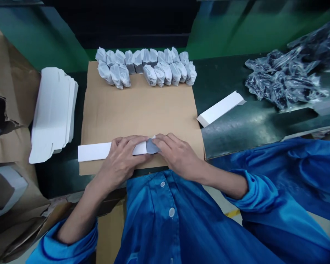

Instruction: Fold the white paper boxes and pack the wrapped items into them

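A long white carton lies across the near part of a brown cardboard sheet. My left hand is wrapped over its middle, thumb on the near side and fingers on the far side. At the carton's right end, my right hand closes its fingers on the grey end flap. Fingers partly cover that end, so whether anything is inside cannot be seen. Along the sheet's far edge stand two rows of small objects wrapped in whitish bags.
Flattened white cartons are stacked at the left. Another white carton lies on the dark green table to the right, below crumpled clear plastic bags. Brown paper-like packaging crowds the left edge. A blue sleeve shows at right.
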Motion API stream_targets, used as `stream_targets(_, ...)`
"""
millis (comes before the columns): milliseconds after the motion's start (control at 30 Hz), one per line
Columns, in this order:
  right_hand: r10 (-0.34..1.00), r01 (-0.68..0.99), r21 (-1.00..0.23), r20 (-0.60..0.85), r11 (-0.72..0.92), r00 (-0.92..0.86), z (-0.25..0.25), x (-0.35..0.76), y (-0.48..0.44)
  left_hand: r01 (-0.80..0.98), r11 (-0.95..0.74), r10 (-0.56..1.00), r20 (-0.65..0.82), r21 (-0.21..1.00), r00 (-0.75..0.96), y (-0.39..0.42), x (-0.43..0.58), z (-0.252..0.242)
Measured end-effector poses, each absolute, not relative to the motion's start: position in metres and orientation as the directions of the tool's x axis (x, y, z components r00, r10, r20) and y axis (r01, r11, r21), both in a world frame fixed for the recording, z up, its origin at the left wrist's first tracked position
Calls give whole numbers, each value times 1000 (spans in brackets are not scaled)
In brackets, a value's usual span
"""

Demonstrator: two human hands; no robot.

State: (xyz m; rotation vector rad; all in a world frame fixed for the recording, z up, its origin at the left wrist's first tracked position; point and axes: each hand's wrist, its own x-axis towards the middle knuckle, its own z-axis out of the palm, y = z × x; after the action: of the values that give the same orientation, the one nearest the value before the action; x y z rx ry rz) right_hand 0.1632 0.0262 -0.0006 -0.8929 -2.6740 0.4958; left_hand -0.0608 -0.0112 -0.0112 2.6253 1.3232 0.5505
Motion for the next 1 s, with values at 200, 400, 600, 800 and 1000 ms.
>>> stream_targets(200,812,476,-710,238,519,-532,-19,143,13,784,-548,821,364,290,440,-11,-55,-19)
stream_targets(400,921,284,-938,81,200,-382,-14,138,10,804,-494,846,395,332,357,-15,-55,-20)
stream_targets(600,850,164,-981,0,102,-527,-11,125,19,811,-431,861,450,396,237,-11,-58,-23)
stream_targets(800,958,138,-990,-56,-17,-282,-7,114,44,821,-394,843,519,413,144,-4,-19,-14)
stream_targets(1000,984,255,-965,17,62,-176,35,202,131,935,-199,808,590,293,-13,-3,-77,18)
